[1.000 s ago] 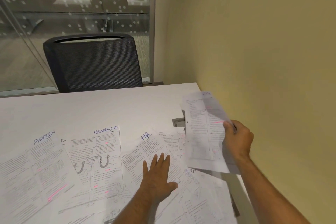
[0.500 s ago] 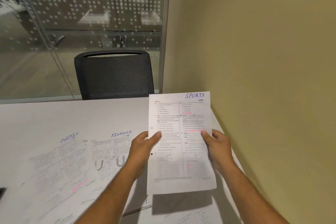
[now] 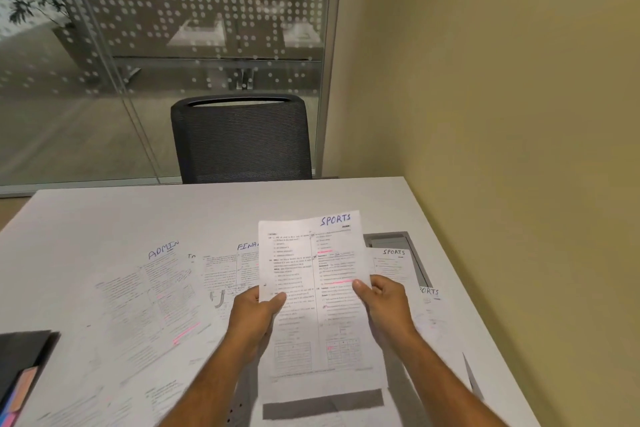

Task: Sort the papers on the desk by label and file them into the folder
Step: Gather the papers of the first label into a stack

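I hold a printed sheet headed SPORTS (image 3: 311, 267) upright above the white desk (image 3: 214, 208). My left hand (image 3: 254, 314) pinches its left edge and my right hand (image 3: 382, 302) pinches its right edge. Flat on the desk lie a sheet marked ADMIN (image 3: 152, 291), one marked FINANCE (image 3: 228, 270) partly hidden behind the held sheet, and two more SPORTS sheets (image 3: 394, 265) to the right. A dark folder (image 3: 20, 360) with coloured tabs lies at the desk's lower left edge.
A black mesh office chair (image 3: 242, 139) stands at the far side of the desk. A yellow wall (image 3: 519, 114) runs along the desk's right edge. A grey cable hatch (image 3: 391, 239) is set in the desk. Dotted glass partition (image 3: 156, 45) behind.
My left hand left the papers on the desk and took the left edge of the SPORTS sheet. Both hands now hold it upright and centred; the view has tilted up.
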